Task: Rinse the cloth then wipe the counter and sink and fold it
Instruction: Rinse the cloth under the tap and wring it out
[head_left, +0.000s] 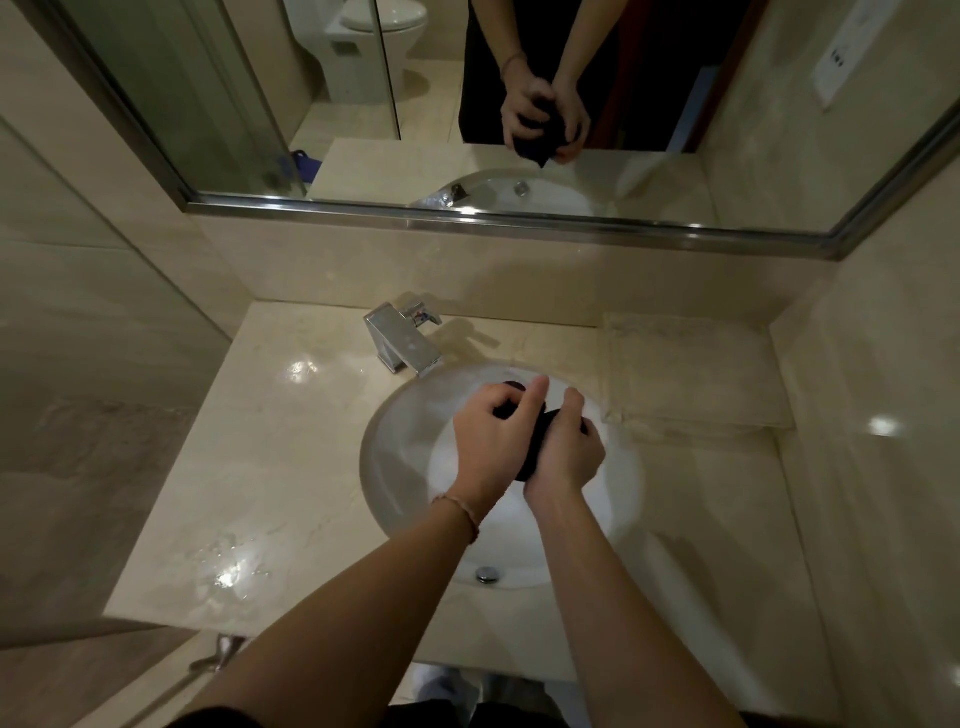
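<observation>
Hands, left hand (485, 447) and right hand (566, 452), both curled tight around dark cloth (535, 441) above sink (395, 457); no readable writing.

Chrome faucet (402, 340) stands on back edge of basin, spout angled forward and right. Pale folded towel (691, 369) lies flat in right back corner, against wall. Wide mirror (260, 104) with metal frame hangs above backsplash. In mirror: white toilet (376, 36), glass shower door (171, 88), blue object (304, 166) on floor, not clear what. White wall socket plate (844, 52) on right wall. Metal handle (221, 654) at lower left, below front edge.
</observation>
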